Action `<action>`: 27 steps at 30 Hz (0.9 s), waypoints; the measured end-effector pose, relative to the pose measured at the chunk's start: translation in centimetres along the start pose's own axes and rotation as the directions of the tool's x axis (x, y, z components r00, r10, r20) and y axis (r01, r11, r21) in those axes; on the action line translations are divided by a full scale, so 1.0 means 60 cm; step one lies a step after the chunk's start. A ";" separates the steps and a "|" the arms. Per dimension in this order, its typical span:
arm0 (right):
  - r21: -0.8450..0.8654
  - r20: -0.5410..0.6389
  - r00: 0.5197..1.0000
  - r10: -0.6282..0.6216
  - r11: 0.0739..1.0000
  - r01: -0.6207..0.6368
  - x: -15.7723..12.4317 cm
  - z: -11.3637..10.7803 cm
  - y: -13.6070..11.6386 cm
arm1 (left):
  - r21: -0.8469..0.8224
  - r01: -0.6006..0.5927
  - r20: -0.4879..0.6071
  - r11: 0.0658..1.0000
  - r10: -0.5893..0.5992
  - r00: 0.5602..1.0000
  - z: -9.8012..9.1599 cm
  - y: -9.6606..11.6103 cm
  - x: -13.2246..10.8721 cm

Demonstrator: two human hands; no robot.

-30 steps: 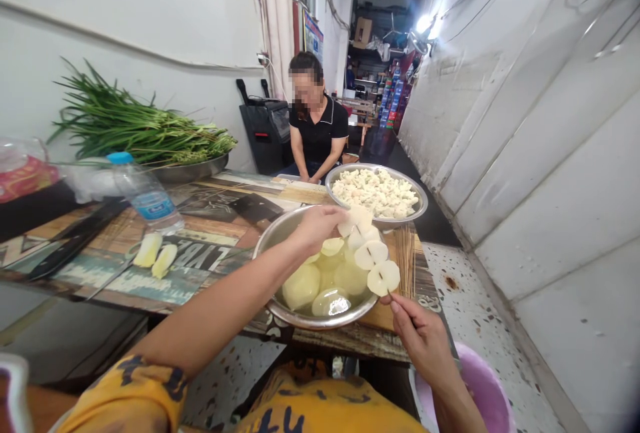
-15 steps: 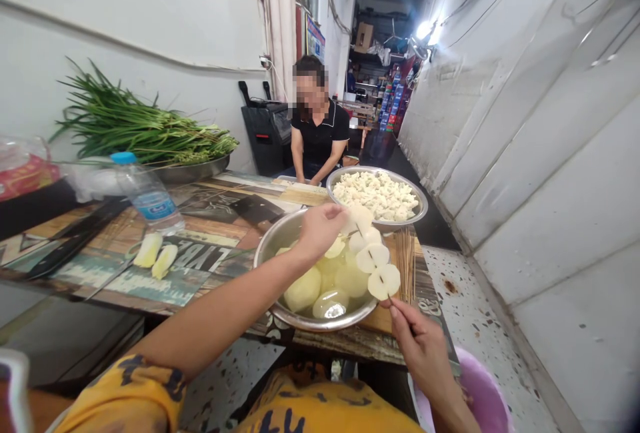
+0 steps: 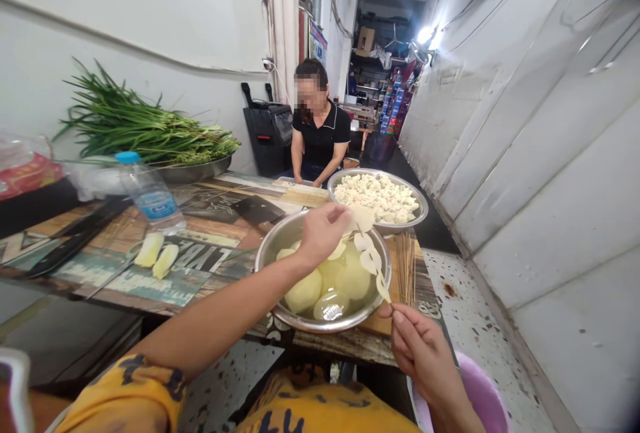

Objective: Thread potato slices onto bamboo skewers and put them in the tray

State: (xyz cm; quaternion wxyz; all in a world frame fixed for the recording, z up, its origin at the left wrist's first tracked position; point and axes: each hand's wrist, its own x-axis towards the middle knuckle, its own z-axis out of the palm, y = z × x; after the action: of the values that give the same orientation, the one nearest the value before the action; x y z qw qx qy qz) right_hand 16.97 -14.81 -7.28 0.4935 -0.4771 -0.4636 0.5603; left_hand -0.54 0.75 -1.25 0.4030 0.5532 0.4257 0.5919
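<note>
**A:** Status on the skewer (image 3: 389, 300)?

**B:** Mid-threading, as I read it. Four slices (image 3: 370, 261) are on it, strung in the air over the right side of the bowl (image 3: 261, 256). The right hand (image 3: 423, 350) pinches the bare lower end, just off the bowl's near-right rim. The left hand (image 3: 323, 233) is over the bowl's far rim.

**A:** Both hands loaded?

**B:** Yes. Right: thumb and fingers tight on the stick. Left: fingertips closed on the top slice, nothing else in it.

**A:** What does the next move call for?

**B:** My call: stick kept straight, slice pushed square through its middle, light force. The slices look thin and wet, so they'd likely split if canted. The tip is hidden behind the left hand, so I can't tell how much stick is spare.

**A:** Materials?

**B:** Slices are pale, roundish and thin, the lower ones nearly edge-on. The stick is thin, looks like bamboo. The bowl is round polished steel holding water and peeled potatoes (image 3: 303, 290), smooth, yellowish, glossy.

**A:** Around the bowl?

**B:** Just right of it, spare sticks (image 3: 405, 266) lie on the bench (image 3: 210, 246). Just behind it is a far bowl (image 3: 423, 210), also steel, heaped with lumpy white pieces; can't tell what. Left of it are two yellow wedges (image 3: 157, 256) and a clear plastic bottle (image 3: 150, 196) with a blue cap. Farther back-left are long greens (image 3: 145, 130). A person (image 3: 320, 133) sits beyond the far bowl. A pink tub (image 3: 483, 386) is on the floor, near-right.
</note>
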 end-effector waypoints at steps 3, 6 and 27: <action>0.013 -0.041 0.999 -0.020 1.000 0.021 0.001 0.001 -0.001 | 0.063 -0.051 -0.015 0.997 0.052 0.999 -0.001 -0.002 -0.001; -0.334 -0.126 0.960 -0.251 0.922 0.198 0.003 0.001 0.002 | -0.095 0.135 -0.021 0.986 -0.138 0.990 0.003 -0.001 0.003; -0.761 -0.005 0.785 -0.619 0.512 0.399 -0.007 -0.013 -0.011 | -0.435 0.267 -0.044 0.860 -0.316 0.948 0.002 0.009 0.015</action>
State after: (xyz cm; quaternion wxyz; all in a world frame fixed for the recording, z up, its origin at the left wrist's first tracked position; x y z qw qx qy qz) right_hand 17.83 -15.16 -6.67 0.4659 -0.5450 -0.6919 0.0851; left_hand -0.50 1.45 -0.44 0.5733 0.3468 0.3883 0.6327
